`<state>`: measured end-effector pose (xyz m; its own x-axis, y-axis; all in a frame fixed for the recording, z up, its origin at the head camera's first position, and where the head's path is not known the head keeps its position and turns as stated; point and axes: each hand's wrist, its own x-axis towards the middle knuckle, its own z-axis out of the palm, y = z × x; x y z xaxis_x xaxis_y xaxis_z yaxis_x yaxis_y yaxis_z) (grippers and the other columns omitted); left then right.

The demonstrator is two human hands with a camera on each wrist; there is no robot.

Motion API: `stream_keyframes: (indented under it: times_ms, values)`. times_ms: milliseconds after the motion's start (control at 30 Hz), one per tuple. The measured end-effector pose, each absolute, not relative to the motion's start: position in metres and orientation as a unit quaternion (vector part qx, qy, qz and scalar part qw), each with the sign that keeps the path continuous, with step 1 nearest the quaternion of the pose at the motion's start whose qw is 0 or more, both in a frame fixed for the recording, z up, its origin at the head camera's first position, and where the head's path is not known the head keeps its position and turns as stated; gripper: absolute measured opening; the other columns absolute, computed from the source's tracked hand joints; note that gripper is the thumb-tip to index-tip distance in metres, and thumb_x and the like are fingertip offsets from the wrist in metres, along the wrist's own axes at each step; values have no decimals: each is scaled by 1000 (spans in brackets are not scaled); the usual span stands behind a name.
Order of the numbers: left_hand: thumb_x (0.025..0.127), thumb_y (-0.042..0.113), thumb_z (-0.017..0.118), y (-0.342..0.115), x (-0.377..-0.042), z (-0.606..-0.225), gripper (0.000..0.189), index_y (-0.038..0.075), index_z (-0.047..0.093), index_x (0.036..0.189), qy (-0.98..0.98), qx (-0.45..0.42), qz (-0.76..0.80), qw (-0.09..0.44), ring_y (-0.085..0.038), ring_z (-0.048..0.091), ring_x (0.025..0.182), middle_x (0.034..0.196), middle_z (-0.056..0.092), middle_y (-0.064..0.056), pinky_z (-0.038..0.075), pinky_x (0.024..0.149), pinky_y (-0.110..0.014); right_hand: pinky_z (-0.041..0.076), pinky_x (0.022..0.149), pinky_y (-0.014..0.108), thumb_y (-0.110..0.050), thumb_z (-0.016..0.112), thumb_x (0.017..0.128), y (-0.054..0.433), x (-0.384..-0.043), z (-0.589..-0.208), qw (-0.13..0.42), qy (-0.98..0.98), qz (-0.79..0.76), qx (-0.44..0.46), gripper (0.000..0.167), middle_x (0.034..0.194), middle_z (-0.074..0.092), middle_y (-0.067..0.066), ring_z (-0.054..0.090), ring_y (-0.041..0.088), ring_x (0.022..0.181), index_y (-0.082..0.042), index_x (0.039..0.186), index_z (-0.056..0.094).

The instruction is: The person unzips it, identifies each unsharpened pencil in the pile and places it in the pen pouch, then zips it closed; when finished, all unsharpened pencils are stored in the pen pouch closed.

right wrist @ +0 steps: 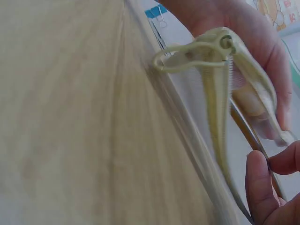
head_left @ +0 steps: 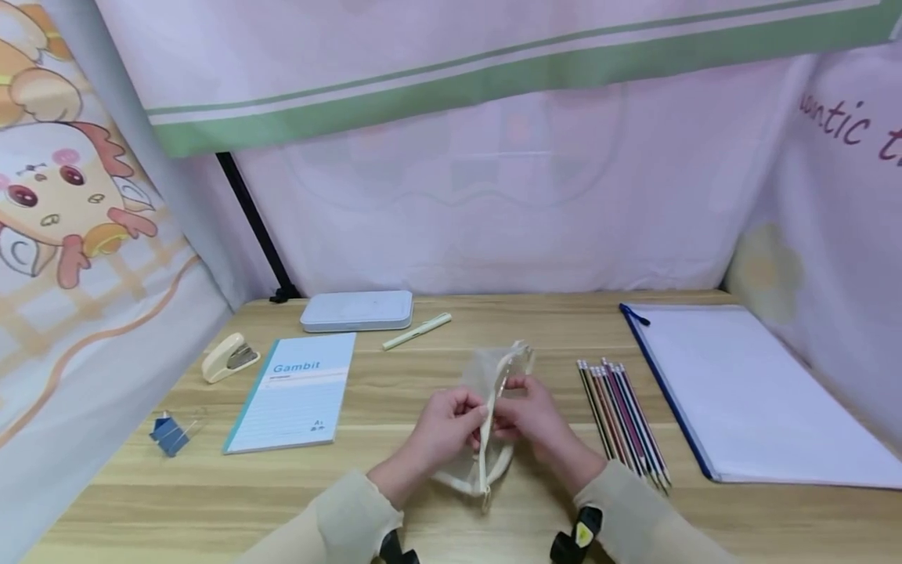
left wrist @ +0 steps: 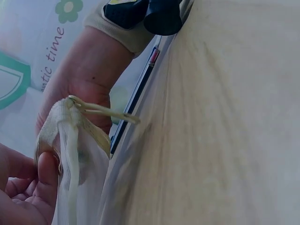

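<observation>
A see-through mesh zipper pouch [head_left: 485,372] with cream trim stands on edge between both hands, over the middle of the table. My left hand [head_left: 444,427] pinches one side of its opening between thumb and fingers. On the opposite side, my right hand [head_left: 537,419] pinches the other edge. In the right wrist view, the cream zipper bands [right wrist: 216,112] spread apart below a loop [right wrist: 187,56] at the pouch's end. That loop also sticks out toward the table in the left wrist view. No contents show through the mesh.
Right of the hands lie several pencils [head_left: 623,415], then a white clipboard-like folder [head_left: 768,392] with blue edging. On the left are a notebook [head_left: 296,392], a cream stapler [head_left: 229,358] and a blue binder clip [head_left: 169,435]. A pale case [head_left: 357,310] and a pen [head_left: 417,331] lie behind.
</observation>
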<state>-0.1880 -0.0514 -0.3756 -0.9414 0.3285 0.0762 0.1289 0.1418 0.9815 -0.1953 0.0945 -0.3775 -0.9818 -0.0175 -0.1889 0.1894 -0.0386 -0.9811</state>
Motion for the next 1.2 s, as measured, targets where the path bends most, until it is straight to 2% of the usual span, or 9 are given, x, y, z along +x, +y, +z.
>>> stream_keyframes:
  times_ms: [200, 367, 700, 933, 1200]
  values:
    - [89, 0, 55, -51, -186, -375, 12, -12, 56, 90, 727, 136, 669, 77, -9, 53, 51, 65, 55, -2, 49, 49, -19, 52, 49, 21, 5, 56, 77, 91, -193, -378, 94, 694, -711, 62, 45, 67, 61, 11, 60, 13, 55, 5, 118, 38]
    - [89, 1, 55, -54, -188, -373, 14, -12, 55, 92, 708, 105, 694, 75, -10, 54, 53, 67, 55, -2, 51, 51, -20, 55, 56, 24, 9, 54, 74, 104, -192, -366, 86, 694, -713, 49, 48, 74, 61, 13, 61, 14, 61, 7, 120, 38]
    - [90, 1, 53, -66, -192, -365, 11, -10, 54, 91, 675, 65, 732, 73, -9, 55, 58, 66, 57, -1, 51, 55, -20, 57, 72, 35, -2, 54, 87, 190, -190, -336, 56, 788, -611, -50, 33, 83, 57, 7, 64, 14, 74, 12, 115, 43]
    - [90, 0, 52, -73, -191, -359, 8, -8, 55, 91, 655, 45, 750, 83, -10, 54, 59, 66, 58, 0, 49, 54, -19, 56, 65, 31, -4, 58, 85, 236, -181, -346, 76, 861, -498, -64, 32, 83, 57, 9, 61, 16, 74, 13, 110, 49]
    - [90, -1, 52, -75, -193, -362, 8, -8, 55, 91, 650, 39, 755, 81, -10, 54, 60, 67, 58, 0, 49, 54, -19, 51, 56, 27, -5, 63, 79, 257, -176, -363, 105, 902, -413, -73, 28, 75, 56, 5, 56, 15, 66, 9, 103, 58]
